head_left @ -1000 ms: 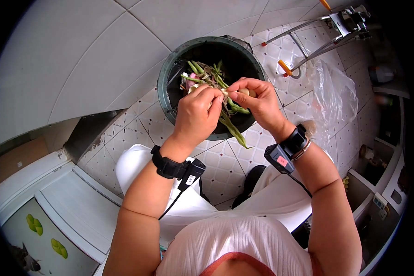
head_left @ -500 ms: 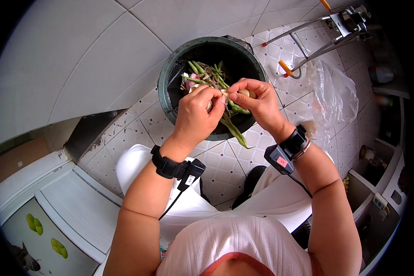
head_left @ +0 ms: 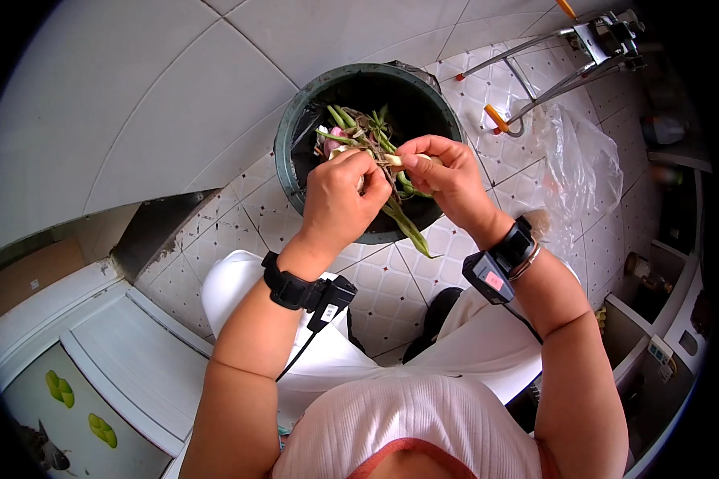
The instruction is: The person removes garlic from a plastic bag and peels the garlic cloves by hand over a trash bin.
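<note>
Both hands are over a dark green bin [head_left: 286,164] holding green bean pods [head_left: 411,227], dry stems and pinkish peels [head_left: 335,142]. My left hand [head_left: 343,195] is closed, its thumb and fingers pinched at a pale garlic piece that mostly hides inside the grip. Between thumb and index finger, my right hand [head_left: 449,180] pinches a small pale clove [head_left: 393,160]. The fingertips of the two hands are a short way apart. Black straps with small boxes sit on both wrists.
A metal folding frame [head_left: 527,80] with orange tips stands at the upper right, beside a clear plastic bag [head_left: 579,168] on the tiled floor. Shelves [head_left: 651,295] line the right side. A white cabinet [head_left: 136,359] is at the lower left.
My right fingertips have moved slightly right, away from my left hand, and more of the pale piece shows between them. My left hand has barely moved.
</note>
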